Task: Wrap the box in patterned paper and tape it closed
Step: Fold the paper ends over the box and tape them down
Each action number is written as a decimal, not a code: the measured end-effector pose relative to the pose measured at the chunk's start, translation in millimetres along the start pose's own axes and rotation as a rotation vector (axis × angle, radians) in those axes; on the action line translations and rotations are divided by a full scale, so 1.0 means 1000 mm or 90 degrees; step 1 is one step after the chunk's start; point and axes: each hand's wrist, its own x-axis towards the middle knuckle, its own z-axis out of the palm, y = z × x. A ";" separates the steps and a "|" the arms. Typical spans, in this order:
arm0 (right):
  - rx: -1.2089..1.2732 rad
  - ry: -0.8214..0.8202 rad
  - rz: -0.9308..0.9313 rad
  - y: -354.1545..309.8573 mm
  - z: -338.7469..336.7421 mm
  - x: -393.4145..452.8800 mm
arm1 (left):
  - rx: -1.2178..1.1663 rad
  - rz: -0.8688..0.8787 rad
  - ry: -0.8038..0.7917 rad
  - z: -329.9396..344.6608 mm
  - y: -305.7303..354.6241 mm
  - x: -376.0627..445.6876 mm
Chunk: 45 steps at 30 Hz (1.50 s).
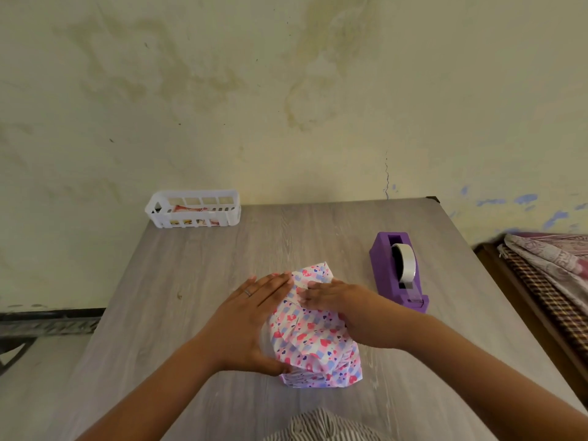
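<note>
If you lift either hand before taping, the folded patterned paper [313,338] may spring open off the box at the table's [197,281] centre. Your left hand [251,316] lies flat, fingers together, against the left side; your right hand [337,302] presses fingers-down on the top fold. The tape dispenser [397,270] stands just right of it.

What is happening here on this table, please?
A person is wrapping a box in patterned paper on a grey table. The left hand lies flat against the left side of the parcel, and the right hand presses a fold down on top. The purple tape dispenser stands untouched to the right. A white basket sits at the far edge. No tape is visible on the paper.
</note>
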 end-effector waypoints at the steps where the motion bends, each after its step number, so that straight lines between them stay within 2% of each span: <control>1: 0.030 -0.031 0.004 0.001 -0.004 -0.005 | 0.000 -0.001 -0.003 0.000 0.000 0.001; 4: 0.094 -0.144 -0.015 0.007 -0.013 -0.020 | 0.007 0.006 -0.010 0.000 0.001 0.002; 6: 0.034 -0.173 -0.022 0.011 -0.005 -0.021 | 0.017 0.007 -0.008 0.000 0.002 0.002; 9: -0.107 -0.030 -0.013 0.014 0.019 -0.018 | 0.024 0.017 -0.004 -0.001 0.002 0.007; 11: -0.126 0.025 -0.019 0.017 0.030 -0.016 | 0.022 0.034 0.000 -0.001 0.003 0.012; 16: -0.108 0.060 0.013 0.025 0.045 -0.013 | 0.049 0.070 0.010 0.000 0.006 0.023; 21: -0.146 0.068 0.021 0.031 0.049 -0.012 | 0.039 0.056 0.028 0.009 0.010 0.028; 25: -0.175 0.157 0.014 0.037 0.049 -0.013 | 0.021 0.031 0.047 0.013 0.013 0.038; 26: -0.118 0.161 0.013 0.035 0.044 -0.016 | 0.018 0.031 0.047 0.013 0.013 0.041; 28: 0.108 0.173 0.023 0.034 0.030 -0.028 | 0.005 0.028 0.042 0.012 0.014 0.048; 30: 0.348 0.229 0.120 0.040 0.018 -0.045 | -0.007 0.022 0.040 0.012 0.013 0.052; 32: 0.514 0.400 0.332 0.055 0.018 -0.056 | -0.012 0.018 0.038 0.012 0.012 0.054; 33: 0.517 0.476 0.479 0.066 0.022 -0.060 | -0.017 0.017 0.038 0.012 0.012 0.054; 34: 0.499 0.508 0.622 0.076 0.027 -0.061 | -0.022 0.017 0.036 0.012 0.011 0.054; 36: 0.484 0.462 0.802 0.092 0.039 -0.063 | -0.019 0.022 0.024 0.011 0.011 0.056; 38: 0.586 0.427 0.837 0.105 0.048 -0.062 | -0.007 0.025 0.012 0.009 0.010 0.058; 42: 0.971 0.479 0.794 0.098 0.035 -0.061 | -0.007 0.032 0.009 0.009 0.010 0.061; 45: 1.036 0.463 0.809 0.096 0.024 -0.061 | -0.016 0.033 0.006 0.008 0.010 0.063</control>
